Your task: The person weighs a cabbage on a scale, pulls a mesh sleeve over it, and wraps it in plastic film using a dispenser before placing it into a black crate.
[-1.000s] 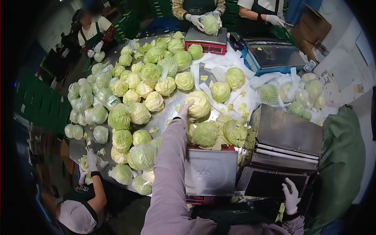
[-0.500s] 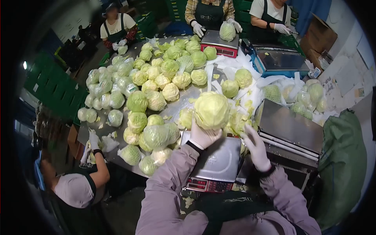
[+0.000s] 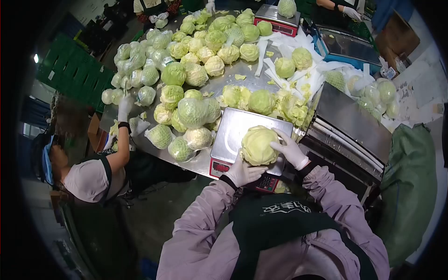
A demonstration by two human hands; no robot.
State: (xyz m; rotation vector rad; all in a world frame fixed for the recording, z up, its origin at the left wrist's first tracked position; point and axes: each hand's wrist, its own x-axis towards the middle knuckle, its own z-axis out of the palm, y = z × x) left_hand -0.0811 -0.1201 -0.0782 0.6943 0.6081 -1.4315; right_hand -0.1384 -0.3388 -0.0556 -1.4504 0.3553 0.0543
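A pale green cabbage [image 3: 259,145] is low over the metal plate of a red-based scale [image 3: 232,129], between my two gloved hands. My left hand [image 3: 244,171] cups its lower left side, palm up with the fingers partly under it. My right hand [image 3: 290,149] has its fingertips against the cabbage's right side. Whether the cabbage rests on the plate cannot be made out. Loose leaves and another cabbage [image 3: 262,101] lie just beyond the scale.
Many cabbages, some in net and film, cover the metal table [image 3: 140,122]. A co-worker [image 3: 95,179] reaches in at left. A wrapping machine [image 3: 347,135] and green sack [image 3: 405,186] stand right. A second scale [image 3: 276,21] is at the back.
The cabbage has come down and nearer my body, over the scale. My right hand has moved in to touch it. The view has tilted downward, and the left co-worker's arm reaches farther onto the table.
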